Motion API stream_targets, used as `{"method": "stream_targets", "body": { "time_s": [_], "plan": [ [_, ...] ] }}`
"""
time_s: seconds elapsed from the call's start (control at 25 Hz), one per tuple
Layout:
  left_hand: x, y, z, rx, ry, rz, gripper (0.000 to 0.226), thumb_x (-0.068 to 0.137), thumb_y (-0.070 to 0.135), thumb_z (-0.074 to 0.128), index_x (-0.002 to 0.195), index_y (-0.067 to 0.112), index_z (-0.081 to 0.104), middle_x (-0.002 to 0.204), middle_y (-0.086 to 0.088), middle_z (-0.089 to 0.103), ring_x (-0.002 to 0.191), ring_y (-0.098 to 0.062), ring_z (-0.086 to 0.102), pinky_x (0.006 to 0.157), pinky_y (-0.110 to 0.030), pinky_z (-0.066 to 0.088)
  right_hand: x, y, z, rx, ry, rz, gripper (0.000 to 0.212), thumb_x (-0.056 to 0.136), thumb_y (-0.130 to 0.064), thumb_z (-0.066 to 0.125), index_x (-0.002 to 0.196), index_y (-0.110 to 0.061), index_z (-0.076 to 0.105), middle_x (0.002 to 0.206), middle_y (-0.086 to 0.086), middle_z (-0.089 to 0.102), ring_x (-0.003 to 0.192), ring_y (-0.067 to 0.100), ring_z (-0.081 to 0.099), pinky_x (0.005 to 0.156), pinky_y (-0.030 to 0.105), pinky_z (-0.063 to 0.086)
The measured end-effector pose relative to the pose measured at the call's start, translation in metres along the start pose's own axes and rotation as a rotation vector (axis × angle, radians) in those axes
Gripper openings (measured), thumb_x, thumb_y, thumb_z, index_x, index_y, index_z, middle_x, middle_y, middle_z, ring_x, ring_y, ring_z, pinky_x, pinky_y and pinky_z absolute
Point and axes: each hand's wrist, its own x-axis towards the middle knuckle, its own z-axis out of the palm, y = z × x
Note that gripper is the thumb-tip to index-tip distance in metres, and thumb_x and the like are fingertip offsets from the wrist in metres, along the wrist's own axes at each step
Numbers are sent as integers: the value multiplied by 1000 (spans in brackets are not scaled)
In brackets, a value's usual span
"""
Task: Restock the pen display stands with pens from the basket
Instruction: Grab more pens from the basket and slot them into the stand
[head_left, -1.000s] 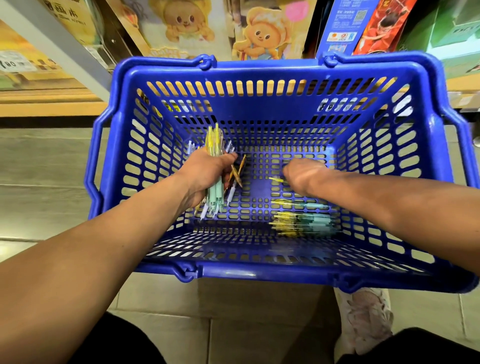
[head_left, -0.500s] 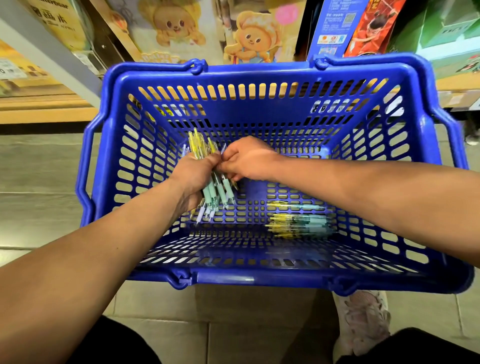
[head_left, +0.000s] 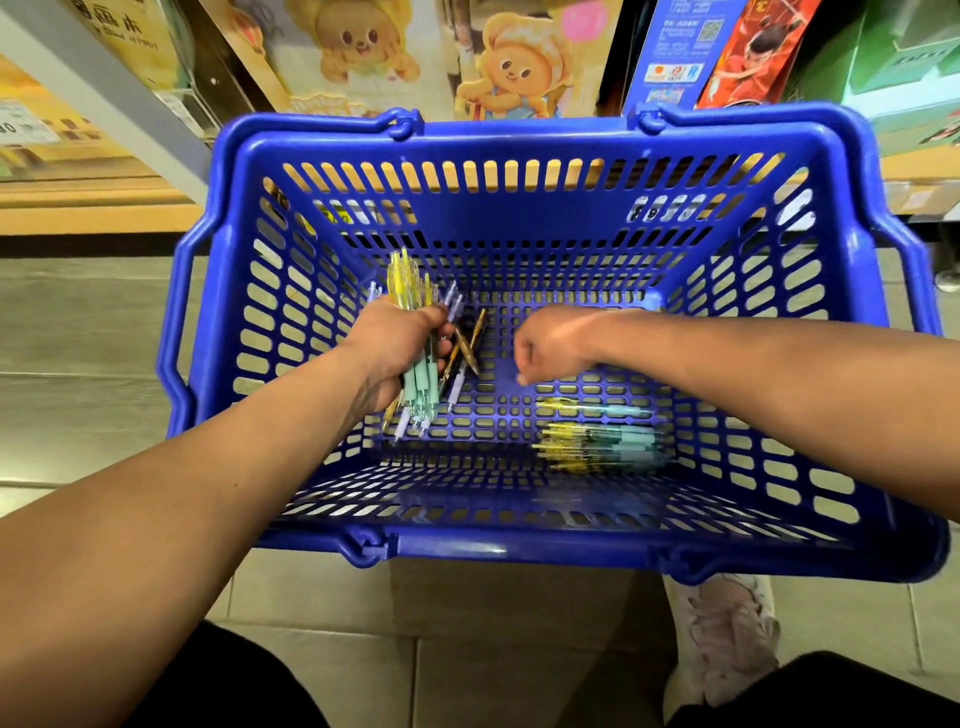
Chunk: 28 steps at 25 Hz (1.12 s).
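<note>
1. The left hand (head_left: 395, 343) grips a bundle of pens (head_left: 421, 379) low inside the blue basket (head_left: 519, 135).
2. The right hand (head_left: 550, 345) hovers mid-basket with fingers curled under; whether it holds anything can't be told.
3. Loose pens (head_left: 602, 444) lie on the basket's floor below the right hand.
4. Boxes (head_left: 737, 52) stand behind the basket, and a shoe (head_left: 727, 634) sits in front.

The floor (head_left: 509, 649) is laid with large grey-beige tiles, glossy at the left. Beyond it runs a low wooden shelf (head_left: 98, 218) in warm yellowish light, crossed by a slanting grey metal upright (head_left: 104, 98). On the shelf stand cartoon-bear boxes (head_left: 358, 47), a blue box (head_left: 675, 47), a red box (head_left: 753, 47) and green boxes (head_left: 904, 67).
</note>
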Motion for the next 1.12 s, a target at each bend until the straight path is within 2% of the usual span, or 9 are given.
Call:
{"method": "stream_targets", "body": {
  "time_s": [0.12, 0.28, 0.4, 0.48, 0.64, 0.76, 0.88, 1.0, 1.12],
  "plan": [
    [2, 0, -3, 6, -21, -5, 28, 96, 16, 67, 115, -5, 62, 77, -5, 62, 58, -12, 57, 59, -29, 52, -2, 10, 14, -356, -116, 71, 22, 97, -30, 66, 112, -14, 70, 110, 4, 70, 101, 24, 68, 89, 40, 59],
    [4, 0, -1, 40, -27, 7, 31, 93, 17, 73, 114, -2, 62, 73, -2, 61, 58, -13, 54, 64, -32, 50, -9, 13, 30, -514, -109, 78, 20, 94, -12, 68, 80, -4, 56, 80, 4, 53, 61, 16, 53, 64, 31, 60],
    [2, 0, -1, 21, -54, -2, 10, 97, 11, 64, 100, 2, 62, 71, -4, 60, 54, -12, 58, 52, -26, 51, -11, 12, 40, -597, -124, 73, 13, 91, 8, 55, 98, -3, 56, 72, 7, 45, 55, 16, 46, 60, 30, 57],
    [0, 0, -1, -32, -60, -11, 7, 99, 7, 59, 99, 0, 62, 74, -8, 67, 60, -15, 66, 56, -27, 57, -12, 9, 35, -577, -136, 81, 8, 93, 2, 55, 86, -3, 54, 73, 5, 48, 56, 16, 49, 61, 28, 57],
    [1, 0, -1, -112, -35, -8, 26, 98, 4, 59, 121, -6, 55, 107, -20, 75, 87, -27, 74, 74, -39, 63, -6, 10, -4, -105, 22, 10, 14, 96, -29, 64, 93, -16, 68, 91, 1, 70, 86, 20, 69, 76, 32, 57],
    [1, -2, 0, -86, -17, -5, 33, 97, 6, 61, 126, -6, 54, 117, -22, 72, 101, -32, 74, 81, -46, 62, -7, 2, -36, 364, 60, -103, 19, 91, -39, 71, 90, -20, 73, 84, -4, 77, 84, 10, 75, 66, 20, 54],
    [1, -2, 0, -142, -34, -21, 24, 98, 10, 60, 116, -7, 62, 106, -20, 74, 88, -27, 77, 73, -45, 64, -5, -16, -46, 816, 36, -150, 19, 89, -29, 76, 98, -13, 75, 88, 2, 79, 86, 12, 76, 74, 21, 60],
    [-2, 0, 1, -147, -87, -37, 26, 100, 15, 58, 117, -4, 62, 83, -13, 73, 67, -21, 74, 59, -38, 62, 5, -33, -36, 949, 110, -121, 20, 90, -19, 75, 104, -5, 72, 90, 10, 78, 84, 15, 77, 75, 24, 62],
    [-1, -1, -1, -98, -63, -33, 32, 101, 16, 58, 126, -5, 59, 86, -13, 72, 66, -20, 72, 59, -36, 61, 7, -35, -27, 1016, 94, -150, 20, 95, -8, 68, 114, -3, 68, 99, 13, 76, 88, 13, 76, 76, 21, 61]
  ]
}}
